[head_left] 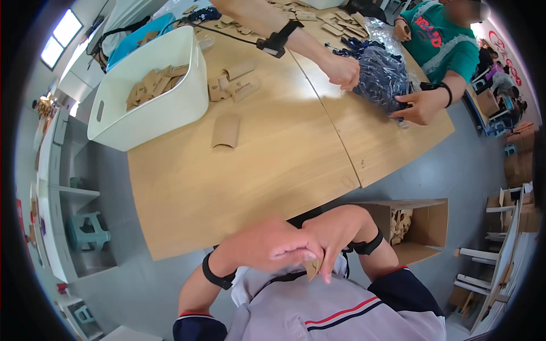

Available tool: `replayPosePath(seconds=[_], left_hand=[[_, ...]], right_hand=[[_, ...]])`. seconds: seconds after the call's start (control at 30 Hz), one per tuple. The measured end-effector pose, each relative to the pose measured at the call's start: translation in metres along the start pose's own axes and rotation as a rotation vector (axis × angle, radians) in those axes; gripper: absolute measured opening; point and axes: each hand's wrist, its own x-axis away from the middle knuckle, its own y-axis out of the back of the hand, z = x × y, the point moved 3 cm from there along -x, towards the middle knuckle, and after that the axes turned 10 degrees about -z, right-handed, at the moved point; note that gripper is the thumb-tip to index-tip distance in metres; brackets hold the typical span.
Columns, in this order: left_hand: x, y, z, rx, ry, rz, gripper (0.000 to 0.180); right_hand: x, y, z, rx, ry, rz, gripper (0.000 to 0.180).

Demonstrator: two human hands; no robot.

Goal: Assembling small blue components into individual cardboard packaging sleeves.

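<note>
Cardboard piece (312, 269), small and brown, is pinched between the curled bare left hand (270, 244) and the bare right hand (336, 228), which meet before the light-grey striped shirt (341, 304), near the pale wooden table (250, 182); exact finger placement I cannot tell.

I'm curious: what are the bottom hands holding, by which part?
A brown cardboard piece, by its upper part, between left hand and right hand; its lower tip shows.

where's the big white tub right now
In the head view, the white tub sits on the table's left side, beside the blue bin, with loose brown boxes to its right.
</note>
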Motion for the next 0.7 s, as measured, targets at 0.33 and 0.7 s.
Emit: replayPosePath(seconds=[0.33,0.7], left_hand=[[0.000,0.002,-0.011,-0.229,-0.139,-0.511,0.061],[-0.007,-0.012,-0.033,-0.727,-0.369,-0.480,0.054]], right_hand=[[0.019,0.005,0.018,-0.736,0.470,-0.325,0.074],[0.007,-0.014,0.016,-0.839,0.518,-0.431,0.072]])
